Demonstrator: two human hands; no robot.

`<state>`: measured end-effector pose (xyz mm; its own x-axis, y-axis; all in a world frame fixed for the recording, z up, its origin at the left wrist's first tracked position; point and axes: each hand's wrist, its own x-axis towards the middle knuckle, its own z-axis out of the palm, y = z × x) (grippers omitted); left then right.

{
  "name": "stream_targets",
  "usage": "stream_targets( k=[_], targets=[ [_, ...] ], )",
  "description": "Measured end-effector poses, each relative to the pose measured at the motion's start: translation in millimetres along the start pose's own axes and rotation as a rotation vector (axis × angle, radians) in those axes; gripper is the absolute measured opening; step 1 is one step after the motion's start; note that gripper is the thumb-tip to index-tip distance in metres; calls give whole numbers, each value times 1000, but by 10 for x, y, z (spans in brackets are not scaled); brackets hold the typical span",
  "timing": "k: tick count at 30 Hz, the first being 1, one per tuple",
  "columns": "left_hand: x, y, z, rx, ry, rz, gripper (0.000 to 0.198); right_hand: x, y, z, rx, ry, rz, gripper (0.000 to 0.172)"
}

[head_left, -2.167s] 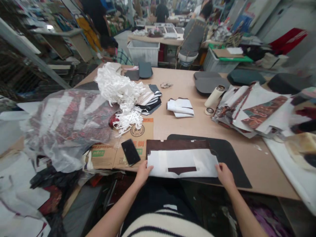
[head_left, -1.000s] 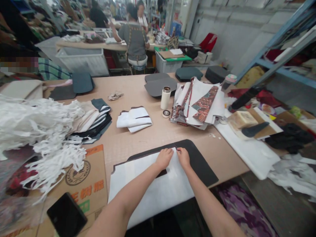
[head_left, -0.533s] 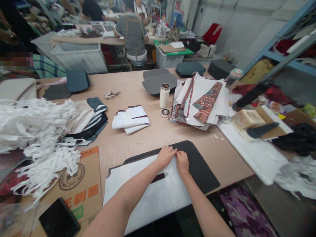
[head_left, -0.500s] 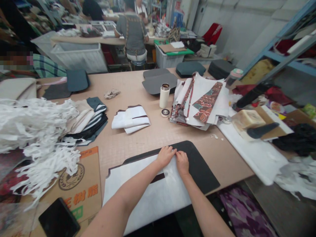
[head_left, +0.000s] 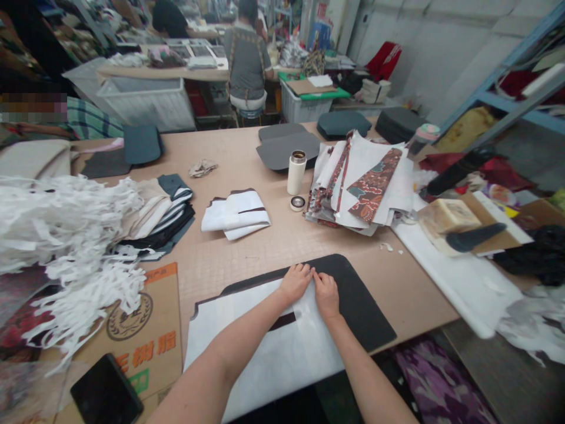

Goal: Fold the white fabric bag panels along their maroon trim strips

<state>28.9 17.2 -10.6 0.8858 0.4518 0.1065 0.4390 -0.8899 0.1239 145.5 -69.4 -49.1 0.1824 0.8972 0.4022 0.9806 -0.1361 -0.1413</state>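
Observation:
A white-backed fabric piece (head_left: 256, 353) with a dark edge and a dark slot lies over a black panel (head_left: 359, 300) at the table's near side. At its far edge, my left hand (head_left: 296, 284) is closed, fingers bent onto the fabric. My right hand (head_left: 326, 295) is closed right beside it, thumb and fingers pinching the same edge. The two hands' fingertips nearly touch. What lies beneath the fingers is hidden.
Beyond lies a folded white piece (head_left: 236, 215). A cream flask (head_left: 296, 174) stands uncapped by its lid (head_left: 297, 204) and a stack of patterned sheets (head_left: 373, 182). White strips (head_left: 79, 224), cardboard (head_left: 154, 330) and a phone (head_left: 106, 388) occupy the left. A co-worker (head_left: 247, 59) sits behind.
The camera view has shifted slightly. Both hands stay at the same edge of the fabric piece, nearly unmoved. The seated co-worker in the back has shifted posture.

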Motion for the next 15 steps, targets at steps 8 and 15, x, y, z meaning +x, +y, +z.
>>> stream_targets(
  k=[8, 15],
  targets=[
    [106, -12, -65, 109, -37, 182, 30, -4, 254, -92, 75, 9, -110, 29],
    [112, -56, -59, 62, -1, 201, 25, -156, 463, -125, 102, 34, -194, 28]
  ],
)
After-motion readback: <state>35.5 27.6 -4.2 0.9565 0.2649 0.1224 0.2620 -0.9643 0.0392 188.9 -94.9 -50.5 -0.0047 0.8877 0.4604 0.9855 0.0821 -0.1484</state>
